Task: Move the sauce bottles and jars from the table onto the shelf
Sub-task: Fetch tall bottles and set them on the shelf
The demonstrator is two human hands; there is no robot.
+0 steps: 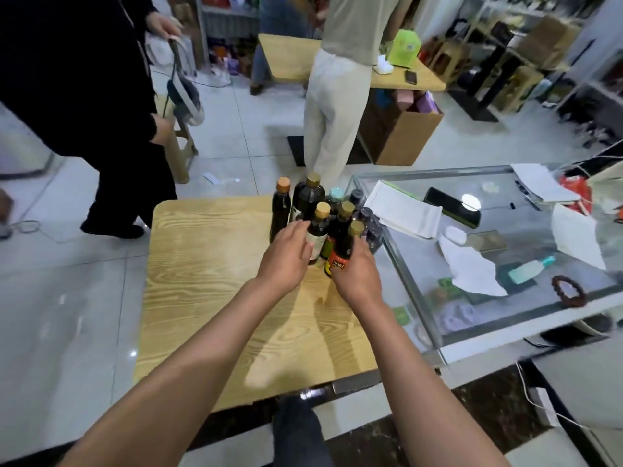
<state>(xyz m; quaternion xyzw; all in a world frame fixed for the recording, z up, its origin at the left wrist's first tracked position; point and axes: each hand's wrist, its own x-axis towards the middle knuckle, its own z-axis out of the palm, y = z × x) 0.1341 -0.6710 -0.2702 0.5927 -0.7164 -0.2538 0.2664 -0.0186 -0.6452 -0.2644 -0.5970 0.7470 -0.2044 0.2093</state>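
Hands on clustered bottles — left hand (286,254) on white-labelled bottle (318,235), right hand (357,271) on red-labelled bottle (342,252)

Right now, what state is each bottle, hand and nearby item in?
left hand: fingers curling onto the white-label bottle
right hand: gripping the red-label bottle
red-label bottle: upright, capped
orange-cap bottle: upright, untouched
large dark bottle: upright, capped
wooden table: bottles clustered at far right corner
glass counter: papers lying on top
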